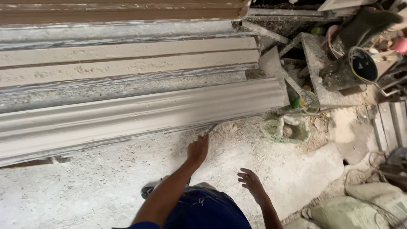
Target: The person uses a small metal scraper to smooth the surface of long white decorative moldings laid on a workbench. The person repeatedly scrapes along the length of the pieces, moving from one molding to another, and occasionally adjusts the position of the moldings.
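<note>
A long grey plaster cornice moulding (140,112) lies across the view on a dusty floor. My left hand (198,149) is shut on a small metal scraping tool (210,128), whose blade touches the moulding's lower front edge near its right end. My right hand (251,181) hovers open over the floor, fingers spread, holding nothing. My knee in dark blue trousers (205,210) is at the bottom centre.
More moulded lengths (127,55) are stacked behind. A crumpled green sack (286,128) lies by the moulding's right end. A black bucket (362,63), concrete slabs and debris crowd the upper right. Filled sacks (360,210) sit at lower right.
</note>
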